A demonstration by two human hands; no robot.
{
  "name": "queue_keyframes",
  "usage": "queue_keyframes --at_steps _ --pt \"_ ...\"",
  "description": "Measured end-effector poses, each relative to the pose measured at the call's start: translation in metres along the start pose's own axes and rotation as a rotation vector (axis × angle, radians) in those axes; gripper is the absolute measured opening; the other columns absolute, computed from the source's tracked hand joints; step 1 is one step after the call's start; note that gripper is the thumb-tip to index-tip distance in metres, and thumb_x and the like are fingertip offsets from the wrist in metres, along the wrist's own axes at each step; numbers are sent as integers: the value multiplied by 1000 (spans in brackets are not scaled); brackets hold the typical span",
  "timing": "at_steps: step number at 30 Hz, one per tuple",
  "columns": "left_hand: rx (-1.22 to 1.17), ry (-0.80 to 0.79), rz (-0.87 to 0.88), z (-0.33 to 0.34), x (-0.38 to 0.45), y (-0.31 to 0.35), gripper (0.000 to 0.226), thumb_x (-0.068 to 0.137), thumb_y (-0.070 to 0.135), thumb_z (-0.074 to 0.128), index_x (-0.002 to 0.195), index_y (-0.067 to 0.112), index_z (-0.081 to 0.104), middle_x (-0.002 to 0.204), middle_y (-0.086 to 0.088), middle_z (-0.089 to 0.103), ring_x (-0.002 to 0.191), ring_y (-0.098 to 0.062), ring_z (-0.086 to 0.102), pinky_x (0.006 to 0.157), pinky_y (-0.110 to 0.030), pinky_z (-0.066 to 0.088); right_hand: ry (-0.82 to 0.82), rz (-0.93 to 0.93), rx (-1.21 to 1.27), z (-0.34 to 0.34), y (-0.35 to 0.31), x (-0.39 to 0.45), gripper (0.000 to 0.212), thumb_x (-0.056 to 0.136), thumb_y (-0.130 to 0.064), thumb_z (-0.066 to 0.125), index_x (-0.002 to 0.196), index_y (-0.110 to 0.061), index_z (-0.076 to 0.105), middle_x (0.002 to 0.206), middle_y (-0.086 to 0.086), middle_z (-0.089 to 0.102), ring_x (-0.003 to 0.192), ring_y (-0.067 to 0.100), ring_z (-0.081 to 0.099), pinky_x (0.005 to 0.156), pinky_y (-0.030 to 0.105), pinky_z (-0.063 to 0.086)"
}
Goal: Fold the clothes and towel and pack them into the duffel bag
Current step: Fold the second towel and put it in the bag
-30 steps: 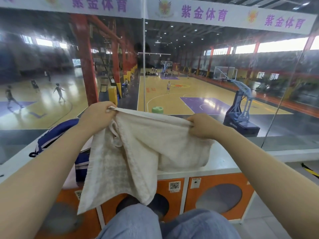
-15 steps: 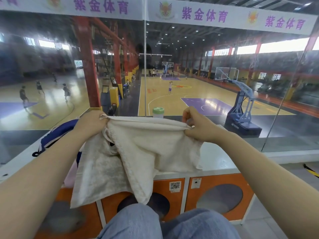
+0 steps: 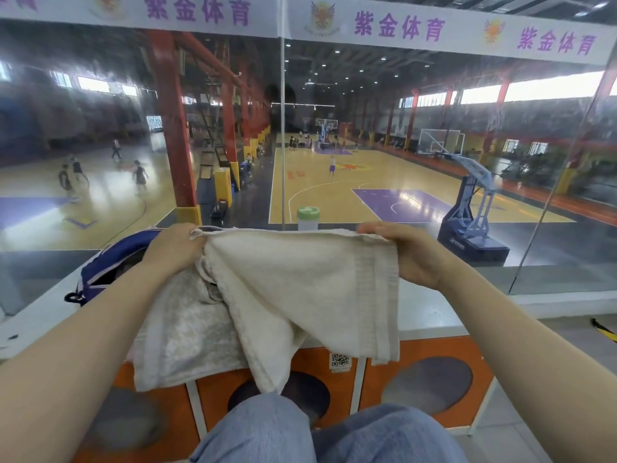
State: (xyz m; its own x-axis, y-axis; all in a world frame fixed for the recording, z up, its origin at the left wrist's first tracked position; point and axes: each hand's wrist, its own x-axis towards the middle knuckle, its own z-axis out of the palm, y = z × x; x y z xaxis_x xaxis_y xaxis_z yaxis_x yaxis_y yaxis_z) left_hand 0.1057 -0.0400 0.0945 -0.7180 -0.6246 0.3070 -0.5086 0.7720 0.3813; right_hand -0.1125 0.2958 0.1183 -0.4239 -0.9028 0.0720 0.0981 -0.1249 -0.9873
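Your left hand (image 3: 175, 247) has its fingers (image 3: 197, 232) curled tight, pinching the towel's top left corner. Your right hand (image 3: 405, 253) pinches the top right corner, its fingers folded over the hem. Both grips are narrow, with cloth between thumb and fingers.

One towel (image 3: 300, 289), off-white, is held up in the air between the two hands with its top edge stretched roughly level. It's doubled: the front layer hangs from the right hand down to a point at 6 o'clock, and a greyer layer sags behind it at 8 o'clock. The lower part hangs in front of the counter (image 3: 430, 309) edge and above your knees (image 3: 334, 436) in blue jeans.

One duffel bag (image 3: 110, 262), navy with light trim, sits on the counter at 9 o'clock from the towel, just behind your left wrist. Can't tell if it's open.

One bottle (image 3: 308, 217) with a green cap stands on the counter at 12 o'clock, partly hidden by the towel's top edge.

Under the counter: three orange locker fronts (image 3: 427, 379) with dark oval windows. One QR sticker (image 3: 339, 360) is visible on the middle one; the code is not legible.

Banner (image 3: 397, 26) along the top of the glass reads "紫金体育" in purple, three times, with crest logos between. Basketball courts lie beyond the glass.
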Motion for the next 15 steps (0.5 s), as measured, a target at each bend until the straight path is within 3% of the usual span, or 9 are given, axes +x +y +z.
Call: queue_keyframes --at_steps 2,5,8,11,15 --pt "-27 39 -15 3 1 -6 29 89 35 41 62 29 49 72 -4 56 75 -28 55 68 -35 38 -50 -10 38 -5 -2 -3 31 80 -4 57 109 -4 69 100 6 62 75 12 55 71 24 46" --pt "-9 62 -18 7 3 -8 31 96 22 45 64 23 48 78 -7 56 79 -29 54 69 -35 37 -64 54 -295 -8 3 -4 34 85 6 58 114 -8 68 110 3 67 89 15 58 84 28 49" --pt "14 76 -42 11 7 -3 33 95 16 43 62 18 47 74 -7 53 78 -31 54 67 -36 36 -180 180 -663 2 20 -7 35 92 -6 60 125 -19 59 126 -3 61 113 12 59 98 32 49" --pt "20 72 -72 17 10 -6 30 93 17 42 63 15 49 71 -6 53 77 -32 54 65 -36 35 -312 274 -852 27 55 -11 42 91 -20 65 130 -26 50 132 -11 53 118 6 55 94 24 49" --pt "35 37 -81 22 17 -15 26 87 29 36 73 16 53 84 -9 54 79 -29 50 69 -36 37 -340 317 -1108 49 112 -6 53 84 -37 71 128 -25 45 129 -8 51 116 15 55 96 31 50"
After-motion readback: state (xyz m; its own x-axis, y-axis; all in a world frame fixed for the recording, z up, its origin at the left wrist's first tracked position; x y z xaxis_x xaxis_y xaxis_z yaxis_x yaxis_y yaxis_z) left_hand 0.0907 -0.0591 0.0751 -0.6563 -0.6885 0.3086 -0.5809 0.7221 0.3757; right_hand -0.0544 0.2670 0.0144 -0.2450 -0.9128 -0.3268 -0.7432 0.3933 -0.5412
